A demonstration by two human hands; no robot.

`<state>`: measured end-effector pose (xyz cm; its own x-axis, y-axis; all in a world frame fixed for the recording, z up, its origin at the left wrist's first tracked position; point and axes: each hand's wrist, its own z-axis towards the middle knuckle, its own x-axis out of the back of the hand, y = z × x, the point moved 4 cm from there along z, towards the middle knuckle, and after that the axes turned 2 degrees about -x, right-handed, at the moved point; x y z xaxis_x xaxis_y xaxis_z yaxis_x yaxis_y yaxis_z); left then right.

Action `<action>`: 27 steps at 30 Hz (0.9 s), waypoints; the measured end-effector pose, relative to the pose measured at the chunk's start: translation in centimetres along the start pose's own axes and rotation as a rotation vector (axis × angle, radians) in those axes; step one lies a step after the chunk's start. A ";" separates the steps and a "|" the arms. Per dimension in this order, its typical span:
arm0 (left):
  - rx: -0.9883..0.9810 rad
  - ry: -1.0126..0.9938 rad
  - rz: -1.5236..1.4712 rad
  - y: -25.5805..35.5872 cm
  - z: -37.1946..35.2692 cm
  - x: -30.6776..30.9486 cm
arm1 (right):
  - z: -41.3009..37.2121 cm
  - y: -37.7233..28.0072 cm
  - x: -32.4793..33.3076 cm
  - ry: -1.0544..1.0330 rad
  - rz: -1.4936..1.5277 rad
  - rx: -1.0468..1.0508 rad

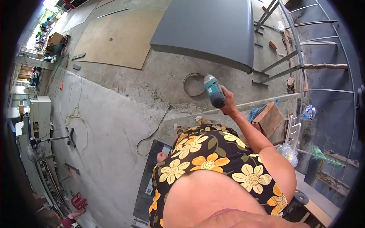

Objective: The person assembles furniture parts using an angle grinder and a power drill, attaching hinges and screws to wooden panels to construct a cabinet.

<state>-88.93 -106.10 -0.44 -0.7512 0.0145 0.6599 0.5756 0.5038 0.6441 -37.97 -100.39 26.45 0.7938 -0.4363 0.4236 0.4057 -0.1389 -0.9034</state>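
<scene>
My right hand (229, 102) is wrapped round the handle of a teal and black cordless drill (215, 91), held out in front of my body. The drill's nose points away from me, toward a large grey panel (205, 28) with a folded edge. On the concrete below lies a thin round hoop (184, 86), partly covered by the drill. Only a small part of my left hand (162, 156) shows beside my flowered clothing. It is close to a light grey flat piece (166, 149) on a dark board (146, 180); its fingers are mostly hidden.
A tan sheet (118, 38) lies on the floor beyond. To the right stand a metal frame (281, 60) and a wooden piece (272, 117). A black cord (154, 133) and a pale rope (74, 116) cross the floor. A red stool (78, 201) is at lower left.
</scene>
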 end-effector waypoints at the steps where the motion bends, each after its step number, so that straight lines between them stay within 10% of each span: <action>1: 0.016 -0.010 -0.028 -0.1 1.5 0.8 | -0.4 0.2 -0.5 0.005 -0.012 -0.031; 27: 0.346 0.026 -0.197 -12.6 9.4 4.8 | 2.6 -3.9 -16.4 -0.149 -0.264 -0.073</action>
<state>-102.81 -104.27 -9.00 -0.8256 -0.1309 0.5489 0.2749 0.7562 0.5938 -51.42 -90.42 23.22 0.7253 -0.2423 0.6444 0.5773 -0.2961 -0.7610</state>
